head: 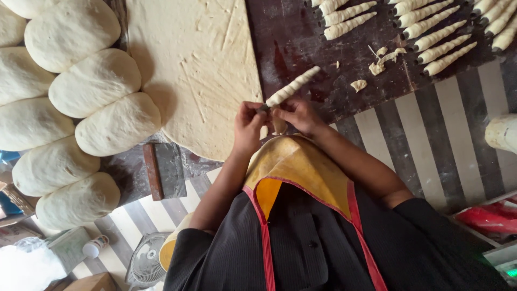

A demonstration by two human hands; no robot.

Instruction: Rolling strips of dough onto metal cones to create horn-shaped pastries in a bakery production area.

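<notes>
My left hand [249, 125] and right hand [297, 115] pinched the narrow end of the dough-wrapped cone [291, 88], which jutted beyond my fingertips over the table [301, 43]; uneven pinching there could, I judged, tear the strip [279, 127].

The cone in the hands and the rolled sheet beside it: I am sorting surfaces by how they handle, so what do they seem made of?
The cone looks like pale raw dough spiralled round a dark, probably metal mould, whose tip shows at the left hand. The rolled sheet looks like soft, matte dough, scored with cut lines. The right hand touches the cone's base.
</notes>
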